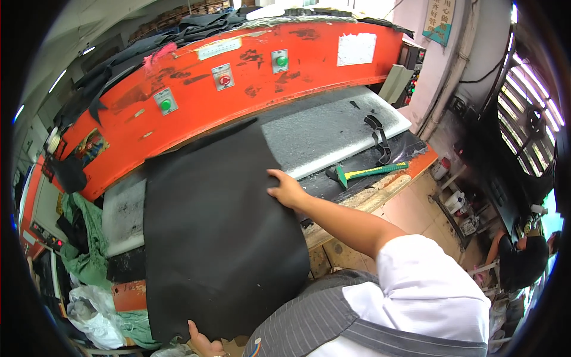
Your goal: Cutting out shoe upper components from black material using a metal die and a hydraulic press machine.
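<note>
Your right hand [286, 189] lies flat, fingers spread, on the black sheet's [214, 238] right edge. Your left hand [205, 343] grips its bottom edge. The sheet drapes over the press bed [333, 128], under the orange beam [238, 77].

- Ahead of you stands a big orange press machine [250, 71] with worn paint.
- To your right, a pale pink wall [416, 24] with grey pipes [449, 77].
- Far right, a barred window [532, 113] lets in daylight.
- Below it, a tan tiled floor [410, 214].
</note>
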Tool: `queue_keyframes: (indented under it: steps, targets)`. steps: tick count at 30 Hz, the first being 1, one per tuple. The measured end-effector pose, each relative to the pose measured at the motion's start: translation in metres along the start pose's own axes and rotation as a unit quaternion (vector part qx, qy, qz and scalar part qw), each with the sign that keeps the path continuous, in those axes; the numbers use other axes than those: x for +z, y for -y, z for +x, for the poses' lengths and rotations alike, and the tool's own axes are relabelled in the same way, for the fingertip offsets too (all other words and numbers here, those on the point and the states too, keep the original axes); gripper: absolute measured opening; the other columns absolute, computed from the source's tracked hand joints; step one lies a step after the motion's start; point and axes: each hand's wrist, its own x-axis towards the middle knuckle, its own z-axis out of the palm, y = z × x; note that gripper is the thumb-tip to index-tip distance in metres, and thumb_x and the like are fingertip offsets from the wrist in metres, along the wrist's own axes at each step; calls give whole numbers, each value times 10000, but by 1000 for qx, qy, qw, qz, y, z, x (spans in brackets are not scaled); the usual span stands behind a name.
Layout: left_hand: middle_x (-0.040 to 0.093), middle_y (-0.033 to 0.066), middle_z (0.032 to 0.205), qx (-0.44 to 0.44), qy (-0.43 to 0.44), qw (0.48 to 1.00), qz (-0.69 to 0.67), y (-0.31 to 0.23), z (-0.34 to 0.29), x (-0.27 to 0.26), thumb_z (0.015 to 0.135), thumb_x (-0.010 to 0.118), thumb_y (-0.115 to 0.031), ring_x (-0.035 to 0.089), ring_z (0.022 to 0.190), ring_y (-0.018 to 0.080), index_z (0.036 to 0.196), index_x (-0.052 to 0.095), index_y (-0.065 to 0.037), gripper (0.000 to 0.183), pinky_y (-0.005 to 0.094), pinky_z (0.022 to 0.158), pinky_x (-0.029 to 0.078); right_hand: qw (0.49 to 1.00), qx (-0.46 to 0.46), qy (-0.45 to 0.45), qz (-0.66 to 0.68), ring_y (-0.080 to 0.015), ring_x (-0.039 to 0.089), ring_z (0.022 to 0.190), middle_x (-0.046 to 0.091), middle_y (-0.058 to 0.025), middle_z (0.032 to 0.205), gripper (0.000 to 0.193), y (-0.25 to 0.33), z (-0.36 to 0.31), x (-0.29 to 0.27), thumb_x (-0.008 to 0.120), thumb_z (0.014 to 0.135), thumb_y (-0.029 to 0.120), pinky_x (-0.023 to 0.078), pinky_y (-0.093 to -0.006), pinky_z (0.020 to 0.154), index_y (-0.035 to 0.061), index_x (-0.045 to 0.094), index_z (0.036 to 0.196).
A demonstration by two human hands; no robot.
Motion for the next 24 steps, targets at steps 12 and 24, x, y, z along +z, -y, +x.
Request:
queue_keyframes:
  steps: [12,24]
  targets:
    - [565,160,1230,45,47,985,-158,-11,-1,169,946,472,-197,531,1077,317,1249,497,83,414,447,964,416,966,158,200,53,-407,449,1240,484,-237,1334,711,5,160,-20,726,797,384,378,-554,985,-56,477,1297]
    - [536,235,1191,380,-197,900,81,-49,71,263,876,583,-84,545,1041,329,1289,409,62,471,428,897,460,920,-191,326,-108,-172,631,870,653,-138,1009,534,67,183,-364,621,892,298,509,-299,718,-17,476,1299]
